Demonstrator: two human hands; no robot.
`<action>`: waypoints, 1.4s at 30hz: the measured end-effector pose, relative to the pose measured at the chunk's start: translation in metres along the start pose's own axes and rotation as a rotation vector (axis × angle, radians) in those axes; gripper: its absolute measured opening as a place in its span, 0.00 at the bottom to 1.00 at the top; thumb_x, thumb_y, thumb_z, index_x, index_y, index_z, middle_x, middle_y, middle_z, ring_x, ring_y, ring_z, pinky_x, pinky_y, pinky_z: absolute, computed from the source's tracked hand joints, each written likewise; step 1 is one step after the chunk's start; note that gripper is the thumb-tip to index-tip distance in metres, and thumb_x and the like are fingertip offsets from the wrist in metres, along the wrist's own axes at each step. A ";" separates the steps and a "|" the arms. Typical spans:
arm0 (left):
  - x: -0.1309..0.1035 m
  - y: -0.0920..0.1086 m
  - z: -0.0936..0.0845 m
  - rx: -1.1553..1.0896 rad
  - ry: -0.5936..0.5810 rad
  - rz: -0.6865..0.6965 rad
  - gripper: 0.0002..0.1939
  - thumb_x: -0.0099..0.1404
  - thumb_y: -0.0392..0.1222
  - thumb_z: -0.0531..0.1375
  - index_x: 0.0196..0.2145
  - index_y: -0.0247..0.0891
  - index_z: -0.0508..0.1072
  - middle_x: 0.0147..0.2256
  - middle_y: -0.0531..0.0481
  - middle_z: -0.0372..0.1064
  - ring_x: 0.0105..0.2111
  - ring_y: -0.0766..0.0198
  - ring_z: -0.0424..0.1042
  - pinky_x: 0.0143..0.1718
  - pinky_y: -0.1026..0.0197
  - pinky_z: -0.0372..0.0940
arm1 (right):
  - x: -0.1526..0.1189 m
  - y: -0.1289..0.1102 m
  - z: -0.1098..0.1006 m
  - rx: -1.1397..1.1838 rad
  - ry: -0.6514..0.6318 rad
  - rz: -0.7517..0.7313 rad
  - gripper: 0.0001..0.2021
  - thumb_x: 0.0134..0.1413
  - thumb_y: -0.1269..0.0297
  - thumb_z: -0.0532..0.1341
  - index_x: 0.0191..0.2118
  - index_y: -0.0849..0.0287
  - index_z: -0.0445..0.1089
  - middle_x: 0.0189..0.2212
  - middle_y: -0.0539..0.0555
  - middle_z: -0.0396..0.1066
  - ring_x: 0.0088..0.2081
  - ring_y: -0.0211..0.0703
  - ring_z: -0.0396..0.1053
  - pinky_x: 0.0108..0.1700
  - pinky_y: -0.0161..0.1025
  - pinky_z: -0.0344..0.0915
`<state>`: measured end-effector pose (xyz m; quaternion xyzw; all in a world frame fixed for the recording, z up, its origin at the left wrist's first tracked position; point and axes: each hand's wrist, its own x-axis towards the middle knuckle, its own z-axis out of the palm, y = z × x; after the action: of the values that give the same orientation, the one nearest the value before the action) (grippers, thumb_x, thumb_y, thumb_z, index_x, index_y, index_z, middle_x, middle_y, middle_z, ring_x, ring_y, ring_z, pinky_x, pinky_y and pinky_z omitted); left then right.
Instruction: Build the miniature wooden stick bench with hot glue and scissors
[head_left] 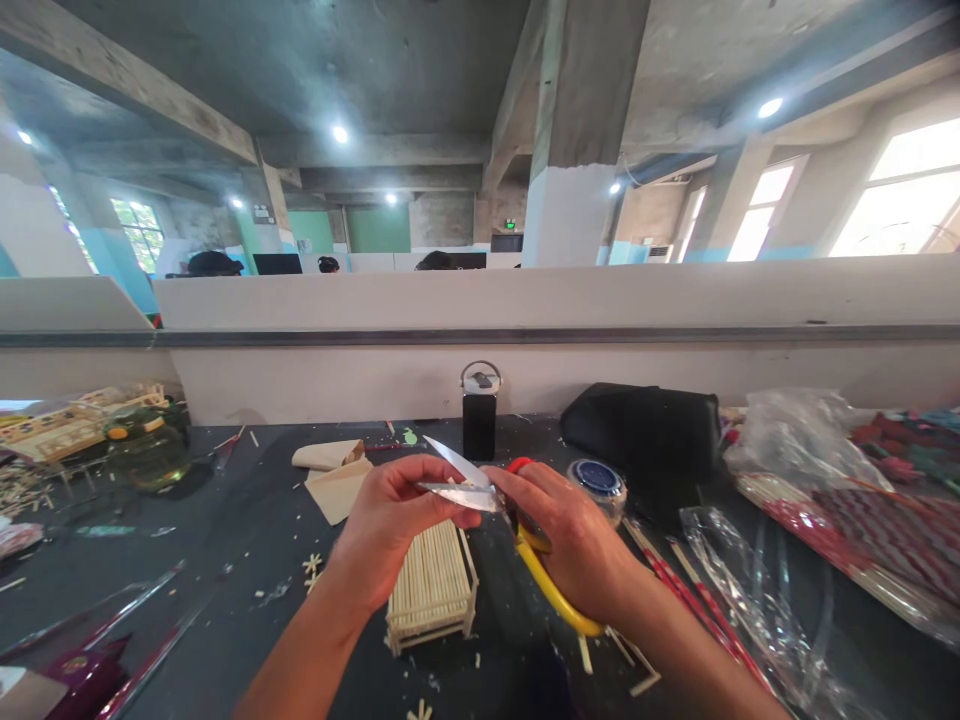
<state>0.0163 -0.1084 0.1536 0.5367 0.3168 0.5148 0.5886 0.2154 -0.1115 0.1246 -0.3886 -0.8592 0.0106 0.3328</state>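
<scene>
My right hand (559,525) grips a pair of scissors (469,496) by its yellow and red handles. The blades are spread apart and point left, reaching my left hand (401,520). The fingers of that hand are pinched together beside the blades; whatever they hold is too small or hidden to make out. Below both hands stands a small bed-like model (433,585) built of thin wooden sticks, its far end partly covered by my left hand. Short stick offcuts (585,655) lie on the dark table near it.
Behind my hands stand a black speaker-like box with a handle (479,420) and a roll of clear tape (598,480). A black bag (645,430) and plastic-wrapped sticks (825,530) lie to the right. Leftward are folded brown paper (337,485) and a glass jar (150,455). A low partition (360,375) closes the back.
</scene>
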 end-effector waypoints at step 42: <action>-0.001 -0.001 0.001 0.078 -0.069 0.086 0.05 0.60 0.36 0.61 0.28 0.35 0.76 0.23 0.52 0.71 0.23 0.67 0.71 0.30 0.63 0.65 | 0.000 -0.006 0.005 0.153 0.022 0.047 0.23 0.54 0.76 0.57 0.56 0.54 0.64 0.40 0.57 0.69 0.39 0.45 0.69 0.42 0.40 0.69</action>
<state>0.0169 -0.1096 0.1527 0.5898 0.2930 0.5080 0.5552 0.2083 -0.1146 0.1226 -0.3820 -0.8428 0.0799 0.3707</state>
